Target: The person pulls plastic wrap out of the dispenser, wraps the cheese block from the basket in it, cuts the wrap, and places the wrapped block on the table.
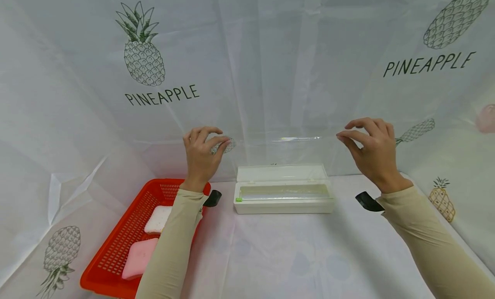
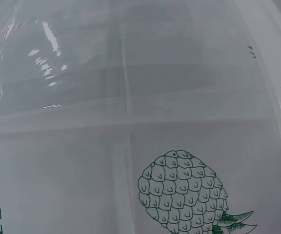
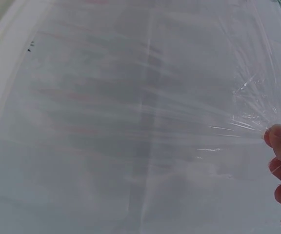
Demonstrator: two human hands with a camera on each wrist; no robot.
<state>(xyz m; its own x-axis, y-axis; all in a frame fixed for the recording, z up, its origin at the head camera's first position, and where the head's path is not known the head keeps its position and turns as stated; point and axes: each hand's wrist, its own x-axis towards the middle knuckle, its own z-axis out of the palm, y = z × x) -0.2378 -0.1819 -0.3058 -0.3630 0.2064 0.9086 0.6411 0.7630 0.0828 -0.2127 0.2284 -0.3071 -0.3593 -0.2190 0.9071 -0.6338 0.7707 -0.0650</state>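
While both forearms in beige sleeves point(image 1: 166, 247) reach forward, we see the left hand point(image 1: 200, 155) and the right hand point(image 1: 373, 151) held up well apart, fingertips turned toward each other, each with thumb and forefinger pinched on clear film point(image 1: 297, 138) that spans the gap between them. Below and between the grips sits a white box point(image 1: 284, 207), lid up; below the left grip, partly covered by that sleeve, a red basket point(image 1: 116, 247) holds two blocks point(image 1: 139, 258). Under everything we have a pale tabletop point(image 1: 267, 256); beyond the grips, white sheeting point(image 1: 278, 75) printed with pineapples.
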